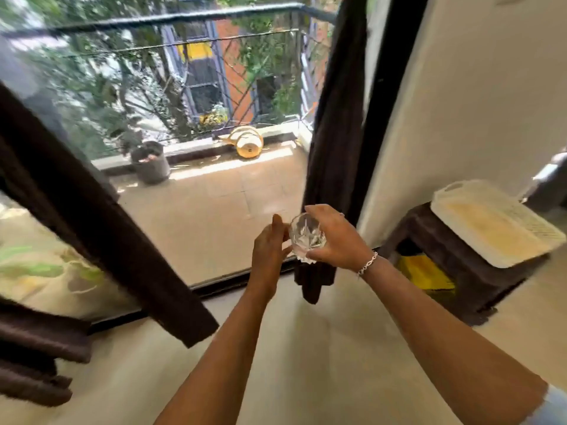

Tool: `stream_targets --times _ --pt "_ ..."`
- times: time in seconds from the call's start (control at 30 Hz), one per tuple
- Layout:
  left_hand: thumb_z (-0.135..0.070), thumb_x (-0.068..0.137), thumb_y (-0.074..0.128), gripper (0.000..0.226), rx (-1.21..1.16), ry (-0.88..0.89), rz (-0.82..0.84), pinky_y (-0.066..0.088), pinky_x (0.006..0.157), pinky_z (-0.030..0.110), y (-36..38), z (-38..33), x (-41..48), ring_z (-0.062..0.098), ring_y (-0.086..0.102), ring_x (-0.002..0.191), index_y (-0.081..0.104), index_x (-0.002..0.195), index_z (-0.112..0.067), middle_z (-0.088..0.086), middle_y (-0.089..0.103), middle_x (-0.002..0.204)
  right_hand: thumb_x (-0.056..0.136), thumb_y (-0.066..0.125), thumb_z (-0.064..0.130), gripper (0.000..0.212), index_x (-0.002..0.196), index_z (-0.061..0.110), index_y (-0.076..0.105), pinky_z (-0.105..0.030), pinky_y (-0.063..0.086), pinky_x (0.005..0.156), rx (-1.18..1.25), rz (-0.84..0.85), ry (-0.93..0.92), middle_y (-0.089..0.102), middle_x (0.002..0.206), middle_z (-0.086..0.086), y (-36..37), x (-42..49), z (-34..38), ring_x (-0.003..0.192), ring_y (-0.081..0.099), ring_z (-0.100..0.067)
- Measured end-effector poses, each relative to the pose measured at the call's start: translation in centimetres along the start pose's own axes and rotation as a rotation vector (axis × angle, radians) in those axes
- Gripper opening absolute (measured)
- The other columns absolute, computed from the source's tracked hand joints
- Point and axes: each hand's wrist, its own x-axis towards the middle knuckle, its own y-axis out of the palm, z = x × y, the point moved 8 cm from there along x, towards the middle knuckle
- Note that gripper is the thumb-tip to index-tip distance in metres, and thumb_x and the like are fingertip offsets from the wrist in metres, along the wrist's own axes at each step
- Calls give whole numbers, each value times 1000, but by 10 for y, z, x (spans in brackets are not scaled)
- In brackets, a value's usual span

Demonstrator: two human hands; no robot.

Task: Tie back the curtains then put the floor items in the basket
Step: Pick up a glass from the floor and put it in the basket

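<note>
Clear cut-glass tumbler gripped in the right hand's curled fingers, in the air before the hanging dark brown curtain; the left hand, fingers straight, touches its side. A white basket rests on a dark stool at the right

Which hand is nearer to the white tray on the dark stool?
Right. The right hand, holding a clear glass, is left of the white tray; the left hand is farther left, beside the glass.
</note>
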Motion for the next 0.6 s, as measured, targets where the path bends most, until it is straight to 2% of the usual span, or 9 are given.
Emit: stream_targets --times 0.13,0.23,0.33,0.43,0.6 --pt "-42 98 28 55 7 29 119 51 70 13 95 -4 8 14 64 95 63 102 -1 13 67 102 69 77 24 82 137 6 37 -27 34 105 7 -61 81 43 137 -8 -53 -27 -75 126 41 -20" --pt "-42 98 28 57 -10 16 195 53 71 15 159 -4 12 20 64 96 62 104 4 21 66 103 66 77 19 80 135 5 38 -26 32 102 3 -114 149 44 134 -9 -89 -49 -124 124 43 -22" --pt "-43 97 31 56 -28 -16 273 53 68 17 220 -2 18 16 64 88 61 106 4 17 66 100 66 76 20 78 134 3 40 -26 32 99 0 -183 223 46 131 -12 -122 -70 -171 121 45 -25" --pt "-47 95 32 55 -33 -71 349 53 67 15 272 5 28 15 64 90 62 107 -2 11 67 101 68 76 20 80 136 4 37 -29 34 101 -3 -207 306 45 133 -12 -143 -84 -215 122 44 -25" --pt "-39 97 35 44 -52 -71 466 50 63 21 349 11 63 10 63 66 63 75 -12 -1 66 68 69 75 23 80 137 3 37 -28 31 106 4 -313 405 43 138 -10 -172 -91 -283 128 40 -23"
